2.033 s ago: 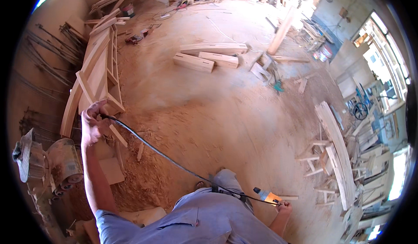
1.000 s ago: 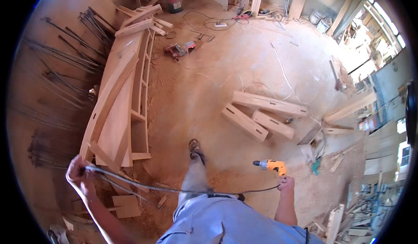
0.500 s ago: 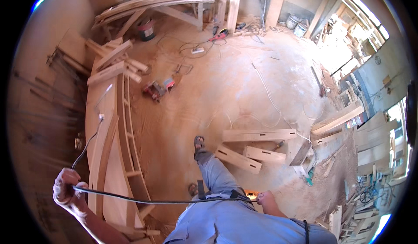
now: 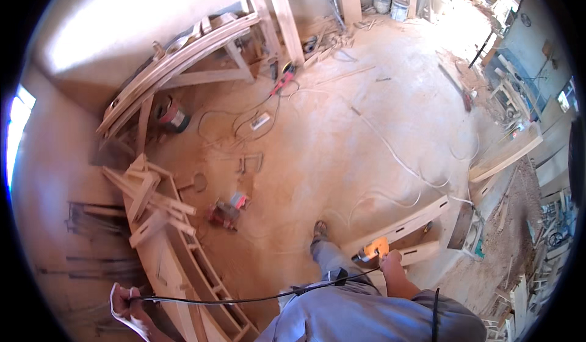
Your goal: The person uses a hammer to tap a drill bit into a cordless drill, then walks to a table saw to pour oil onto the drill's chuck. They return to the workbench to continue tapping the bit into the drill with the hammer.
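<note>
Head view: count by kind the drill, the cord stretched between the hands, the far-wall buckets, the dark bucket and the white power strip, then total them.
Orange drill, in right hand: 1
Black cord, in left hand: 1
Pale buckets: 2
Dark bucket: 1
White power strip: 1
Total: 6

No lettering, number or sign is readable here.
</note>
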`<action>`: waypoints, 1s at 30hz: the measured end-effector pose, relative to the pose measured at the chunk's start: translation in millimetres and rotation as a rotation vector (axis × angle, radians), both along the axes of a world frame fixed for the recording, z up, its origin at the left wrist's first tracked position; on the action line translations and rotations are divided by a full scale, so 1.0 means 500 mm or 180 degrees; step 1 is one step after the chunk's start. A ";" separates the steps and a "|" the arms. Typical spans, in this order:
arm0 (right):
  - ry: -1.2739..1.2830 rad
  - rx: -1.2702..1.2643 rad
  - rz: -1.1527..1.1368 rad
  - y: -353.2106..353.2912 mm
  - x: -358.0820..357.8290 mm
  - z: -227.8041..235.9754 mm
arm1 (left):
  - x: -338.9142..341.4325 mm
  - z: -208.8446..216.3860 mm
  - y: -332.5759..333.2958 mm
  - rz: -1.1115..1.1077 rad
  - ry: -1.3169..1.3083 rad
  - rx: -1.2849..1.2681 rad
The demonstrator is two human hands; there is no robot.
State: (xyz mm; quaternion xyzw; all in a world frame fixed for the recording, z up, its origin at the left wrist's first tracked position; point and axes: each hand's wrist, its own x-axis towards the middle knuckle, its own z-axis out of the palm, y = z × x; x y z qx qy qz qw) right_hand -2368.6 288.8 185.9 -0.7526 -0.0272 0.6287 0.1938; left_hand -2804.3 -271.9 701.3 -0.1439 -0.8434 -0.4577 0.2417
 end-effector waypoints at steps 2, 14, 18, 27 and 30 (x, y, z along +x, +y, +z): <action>0.0026 0.0052 -0.0246 0.130 -0.090 0.101 | -0.122 0.003 0.142 -0.0219 -0.0049 0.0212; 0.1451 0.0489 -0.0279 0.597 -0.360 0.295 | -0.641 -0.060 0.871 -0.2234 -0.0413 0.1223; 0.1470 0.0217 -0.1736 0.740 -0.367 0.206 | -0.795 -0.147 1.193 -0.2499 -0.0660 0.1040; 0.0675 -0.0250 -0.3053 0.952 -0.399 0.238 | -1.006 -0.102 1.918 -0.3267 -0.0887 -0.0616; 0.0442 -0.0145 -0.3622 1.041 -0.449 0.290 | -1.050 -0.099 2.121 -0.3332 -0.0416 -0.0586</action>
